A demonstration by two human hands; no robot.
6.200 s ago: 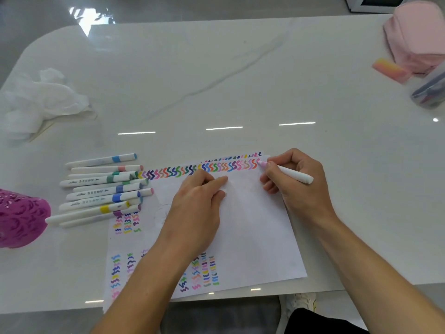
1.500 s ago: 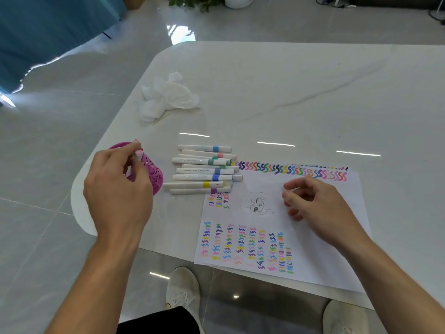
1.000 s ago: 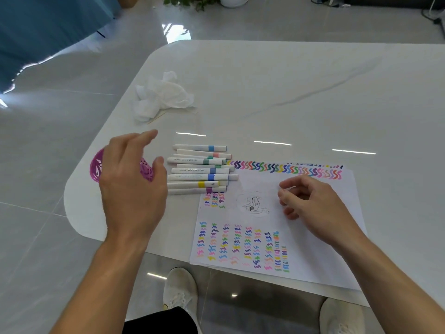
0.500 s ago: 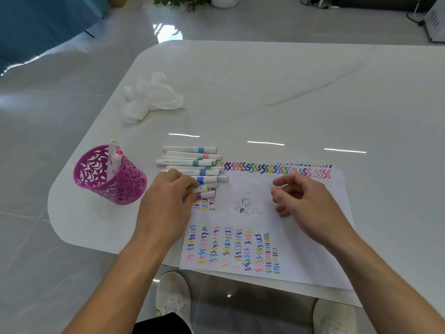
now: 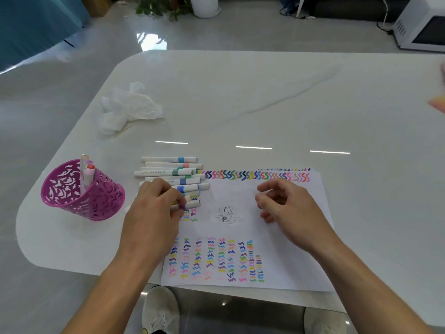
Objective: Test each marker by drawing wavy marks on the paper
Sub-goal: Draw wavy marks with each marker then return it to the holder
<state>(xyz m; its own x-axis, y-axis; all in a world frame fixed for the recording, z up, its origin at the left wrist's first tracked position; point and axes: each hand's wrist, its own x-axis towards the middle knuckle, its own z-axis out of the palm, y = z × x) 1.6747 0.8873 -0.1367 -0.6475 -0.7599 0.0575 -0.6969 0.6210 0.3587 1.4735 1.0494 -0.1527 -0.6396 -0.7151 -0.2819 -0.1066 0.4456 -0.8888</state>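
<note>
A white sheet of paper (image 5: 277, 232) lies near the table's front edge, with rows of coloured wavy marks along its top and bottom. Several white markers (image 5: 168, 169) lie side by side at its top left corner. My left hand (image 5: 156, 213) lies over the nearest markers, its fingers curled round a marker with a purple band (image 5: 190, 205). My right hand (image 5: 286, 208) hovers over the paper with loosely curled fingers and holds nothing. A purple lattice pen cup (image 5: 81, 191) at the left holds several markers.
Crumpled white tissue (image 5: 127, 109) lies at the back left of the white table (image 5: 265, 97). A pink object (image 5: 437, 104) sits at the right edge. A white appliance stands on the floor at the far right. My shoes show under the table's front edge.
My left hand let a marker go into the purple cup, then moved right to the row of markers and closed on the nearest one. My right hand stayed over the paper.
</note>
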